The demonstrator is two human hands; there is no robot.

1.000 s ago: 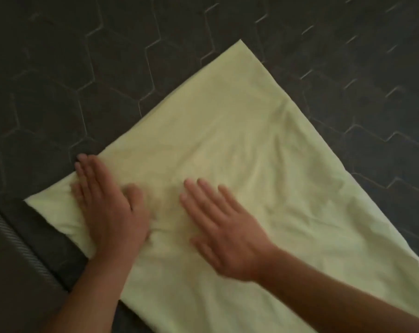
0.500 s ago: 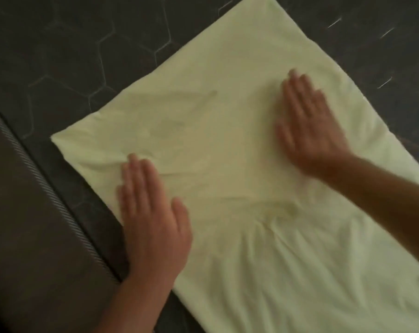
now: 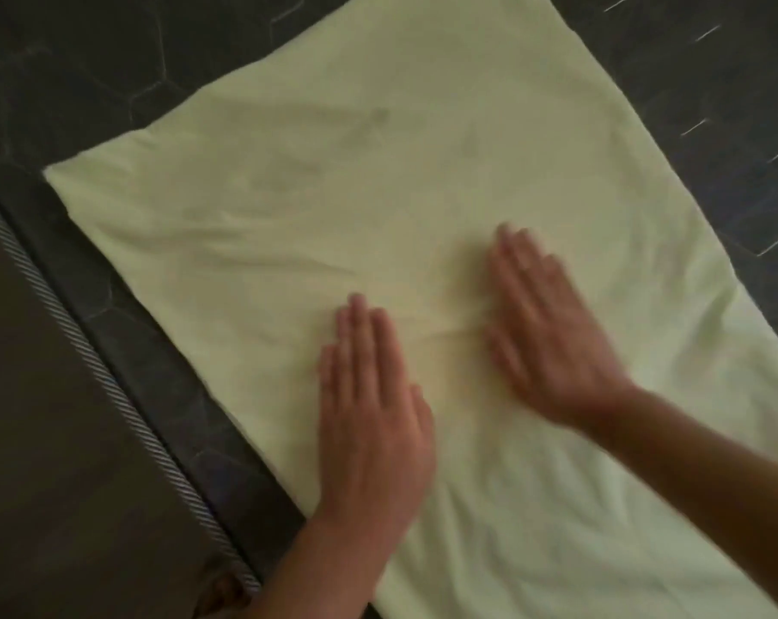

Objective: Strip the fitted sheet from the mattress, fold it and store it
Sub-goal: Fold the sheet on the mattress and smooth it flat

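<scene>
While the pale yellow-green fabric fitted sheet [image 3: 378, 149] lies folded into a flat, roughly rectangular panel on the dark grey quilted mattress [image 3: 65, 60] with its hexagon stitching, both of your hands rest palm-down on it. Your left hand [image 3: 373, 417] lies near the sheet's lower left edge, its fingers [image 3: 360, 332] straight and close together, pressed flat to the cloth and gripping nothing. Your right hand [image 3: 552, 337] lies just beside it toward the middle of the sheet, not touching the left. It is blurred, but its fingers [image 3: 521, 256] look straight and slightly spread, flat on the fabric with nothing held. Soft creases run across the cloth around the hands. One corner of the sheet sits near the mattress edge at the left, where a black-and-white striped piping cord [image 3: 110, 377] runs diagonally. Past that piping is a dark brown surface [image 3: 43, 484]; what it is cannot be told from this view.
</scene>
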